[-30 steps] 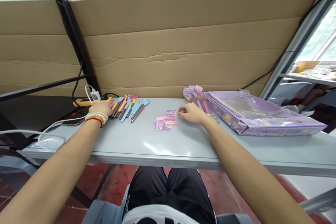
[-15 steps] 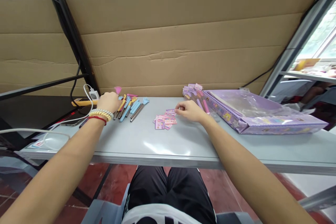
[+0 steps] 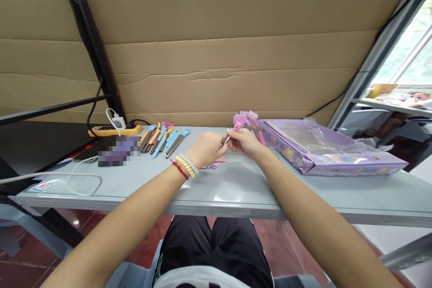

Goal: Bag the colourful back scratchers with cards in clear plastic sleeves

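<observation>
Close to the front edge of the desk, pink printed cards lie loose, partly hidden by the person's left hand, so some seem left to use. Just beyond them, near the middle, that hand grasps the metal shaft of a pink hand-headed stick, tilted with its head away from the body; the right hand has its fingertips bent in beside the shaft, and whether they pinch it or a card cannot be told. This piece looks midway through. By the back edge, left of the middle, a batch of sticks shows no cards and appears not yet handled; right of the middle, a bundle with cards at its heads seems finished. Along the front edge there is room to move; the purple box limits the right side, and the cardboard panel closes the back edge.
</observation>
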Available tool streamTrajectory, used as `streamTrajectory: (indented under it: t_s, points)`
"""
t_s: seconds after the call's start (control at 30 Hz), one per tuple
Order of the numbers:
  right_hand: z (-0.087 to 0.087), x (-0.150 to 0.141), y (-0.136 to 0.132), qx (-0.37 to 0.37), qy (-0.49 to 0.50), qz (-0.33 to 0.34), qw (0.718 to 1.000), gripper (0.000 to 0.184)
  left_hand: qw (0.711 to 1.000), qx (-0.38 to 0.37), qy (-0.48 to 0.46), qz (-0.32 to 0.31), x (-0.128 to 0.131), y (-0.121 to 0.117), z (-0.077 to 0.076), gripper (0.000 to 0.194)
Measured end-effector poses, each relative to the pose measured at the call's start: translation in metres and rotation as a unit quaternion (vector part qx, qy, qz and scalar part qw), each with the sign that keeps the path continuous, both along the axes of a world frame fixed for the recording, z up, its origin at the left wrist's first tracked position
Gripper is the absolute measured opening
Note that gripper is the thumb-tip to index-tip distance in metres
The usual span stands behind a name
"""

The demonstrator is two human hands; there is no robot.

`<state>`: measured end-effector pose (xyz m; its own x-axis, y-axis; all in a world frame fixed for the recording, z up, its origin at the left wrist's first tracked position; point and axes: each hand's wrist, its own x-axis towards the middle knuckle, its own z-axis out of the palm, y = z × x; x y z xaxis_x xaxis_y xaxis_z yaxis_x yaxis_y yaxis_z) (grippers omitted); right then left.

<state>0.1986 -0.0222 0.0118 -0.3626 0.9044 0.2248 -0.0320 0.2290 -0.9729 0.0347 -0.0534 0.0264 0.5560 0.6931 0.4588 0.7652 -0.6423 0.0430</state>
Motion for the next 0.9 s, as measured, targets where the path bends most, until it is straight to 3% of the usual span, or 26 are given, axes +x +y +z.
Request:
streamTrajectory:
  t_s: [0.07,0.17,0.3,0.4,0.53,0.67,0.77,0.9]
  points:
    - [0.0,0.003,0.003,-0.001,0.042,-0.045,0.998,0.049,0.997,-0.018,-0.069,-0.007,-0.013,0.02,-0.001,0.032]
    - [0.0,0.007,0.009,0.02,0.083,-0.124,0.989,0.048,0.987,-0.008,-0.123,0.102,-0.042,0.06,-0.001,0.03]
    - [0.0,0.009,0.013,0.036,0.091,-0.185,0.978,0.047,0.954,-0.025,-0.035,0.298,-0.082,0.108,-0.005,0.037]
    - [0.0,0.008,0.012,0.035,0.079,-0.198,0.976,0.044,0.927,-0.039,0.014,0.374,-0.099,0.13,-0.014,0.046]
    - [-0.001,0.007,0.012,0.04,0.07,-0.198,0.977,0.043,0.915,-0.029,0.044,0.399,-0.109,0.152,-0.022,0.052]
    - [-0.003,0.007,0.013,0.05,0.058,-0.201,0.977,0.045,0.9,-0.094,0.059,0.422,-0.113,0.167,-0.02,0.06]
    - [-0.003,0.007,0.014,0.052,0.05,-0.204,0.976,0.045,0.892,-0.127,0.064,0.429,-0.117,0.173,-0.018,0.06]
    - [-0.002,0.007,0.014,0.059,0.039,-0.203,0.977,0.047,0.902,-0.102,0.066,0.414,-0.12,0.171,-0.021,0.052]
